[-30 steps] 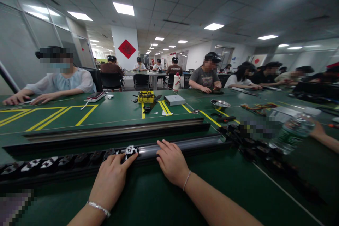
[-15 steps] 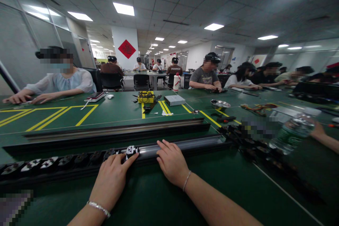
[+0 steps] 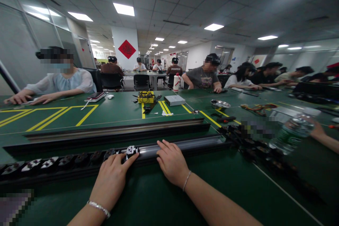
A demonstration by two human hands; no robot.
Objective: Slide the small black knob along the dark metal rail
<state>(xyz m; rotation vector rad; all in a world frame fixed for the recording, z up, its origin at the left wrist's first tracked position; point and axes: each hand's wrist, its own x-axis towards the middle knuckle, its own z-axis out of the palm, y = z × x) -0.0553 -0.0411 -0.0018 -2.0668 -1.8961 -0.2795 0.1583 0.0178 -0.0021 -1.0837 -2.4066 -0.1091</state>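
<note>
A long black channel [image 3: 182, 145] with a shiny grey inside runs across the table in front of me. Round black-and-white modules [image 3: 49, 162] that look like socket inserts sit in a row along its left part. My left hand [image 3: 112, 173] has its thumb and fingers closed around the rightmost black-and-white module [image 3: 131, 152], which is in the channel. Just right of it, my right hand [image 3: 173, 164] lies over the channel with fingers stretched out, holding nothing. The undersides of both hands' fingers are hidden.
Behind lies another long black channel [image 3: 116, 131]. Loose dark modules [image 3: 265, 152] are piled to the right, near a clear bottle [image 3: 292, 130] and another person's hand [image 3: 317, 130]. Farther back are a metal bowl [image 3: 220, 104], a grey box [image 3: 174, 100] and a yellow box with cables [image 3: 146, 96].
My hands and the module have not visibly moved. Across the table, the person in the grey shirt has leaned and shifted their arms.
</note>
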